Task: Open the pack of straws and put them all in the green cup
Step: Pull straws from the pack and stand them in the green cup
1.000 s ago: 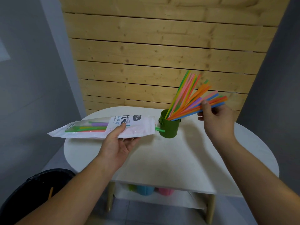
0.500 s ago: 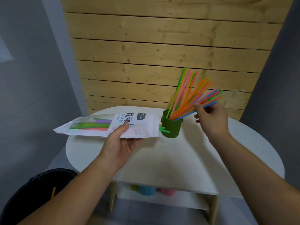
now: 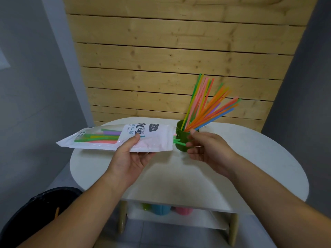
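Observation:
My left hand (image 3: 130, 158) grips the white straw pack (image 3: 155, 142) from below, thumb on top, holding it level above the table's left side. Several coloured straws (image 3: 100, 137) lie inside it, and green tips (image 3: 178, 141) poke out of its open right end. The green cup (image 3: 180, 140) stands just right of that end with a fan of many coloured straws (image 3: 206, 108) leaning right. My right hand (image 3: 209, 149) hovers in front of the cup, fingers loosely curled, index fingertip at the protruding green tips, thumb apart and above them.
The white rounded table (image 3: 250, 158) stands against a wooden slat wall (image 3: 161, 59). On a shelf under it stand green, blue and pink cups (image 3: 161, 210). A black bin (image 3: 35, 212) is on the floor at lower left.
My right hand let go of the straws standing in the cup and came down and left to the pack's open end. The pack stayed about where it was.

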